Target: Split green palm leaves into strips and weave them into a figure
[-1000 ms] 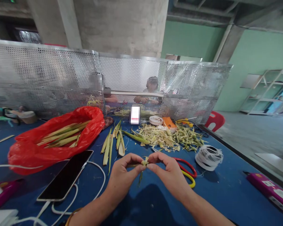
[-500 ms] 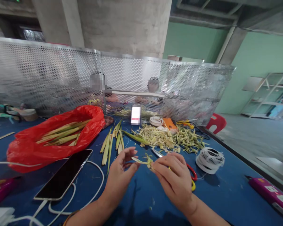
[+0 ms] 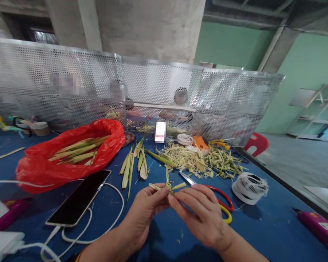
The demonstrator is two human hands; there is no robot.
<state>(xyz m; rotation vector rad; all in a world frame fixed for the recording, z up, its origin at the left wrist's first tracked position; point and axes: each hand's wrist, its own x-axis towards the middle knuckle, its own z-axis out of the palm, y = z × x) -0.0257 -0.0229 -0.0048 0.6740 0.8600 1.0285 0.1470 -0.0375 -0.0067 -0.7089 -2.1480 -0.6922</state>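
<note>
A small knot of pale green leaf strips (image 3: 168, 185) is pinched between both hands above the blue table, its loose ends sticking out to the sides and upward. My left hand (image 3: 149, 207) closes thumb and fingers on its left side. From the right, the fingertips of my right hand (image 3: 198, 213) press on its lower part. Red and yellow scissors (image 3: 221, 196) lie beside and partly under my right hand, blades toward the back. Behind the hands are several flat leaf pieces (image 3: 131, 165) and a heap of pale shredded strips (image 3: 184, 156).
A red plastic bag (image 3: 32, 171) of long leaves and a charging phone (image 3: 79, 200) lie left. On the right are a roll of white cord (image 3: 250, 189) and a purple tool (image 3: 317, 227). A perforated metal screen (image 3: 158, 83) runs behind, with people beyond it.
My left hand, which was loosely open near a strip's end, has moved right and now pinches the knot. The view has shifted slightly, so the table things sit further right.
</note>
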